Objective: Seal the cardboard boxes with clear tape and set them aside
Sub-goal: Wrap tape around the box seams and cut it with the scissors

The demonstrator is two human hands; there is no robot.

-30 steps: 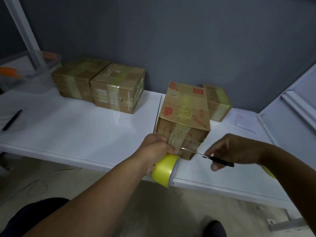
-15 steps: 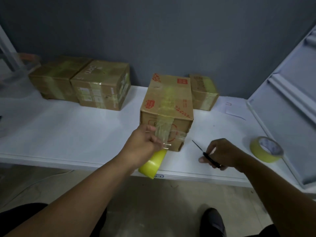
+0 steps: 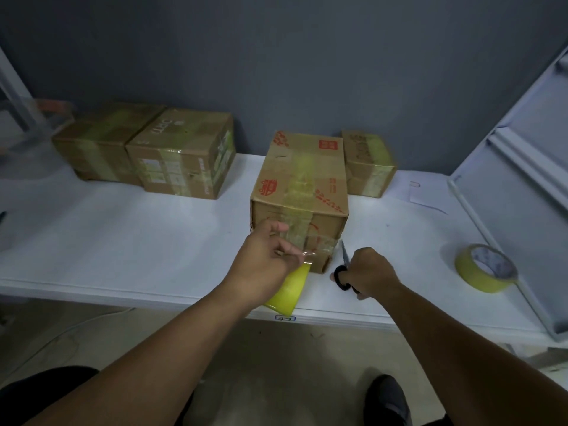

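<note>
A cardboard box (image 3: pixel 302 182) with red print stands on the white table (image 3: pixel 138 241), tape running over its top and down its near face. My left hand (image 3: pixel 266 259) holds the yellowish tape roll (image 3: pixel 287 289) below its palm and pinches the tape's loose end just in front of the box. My right hand (image 3: pixel 368 272) grips black-handled scissors (image 3: pixel 344 265) right of the box's near corner, blades pointing up and away.
Two taped boxes (image 3: pixel 181 158) stand at the back left and a smaller one (image 3: pixel 367 162) behind the main box. A second tape roll (image 3: pixel 485 269) lies at the right. A grey panel (image 3: pixel 519 179) leans at the far right. A paper slip (image 3: pixel 421 192) lies nearby.
The scissors have come away from the tape strip and moved right and down. The tape between roll and box is cut; my left hand keeps the loose end.
</note>
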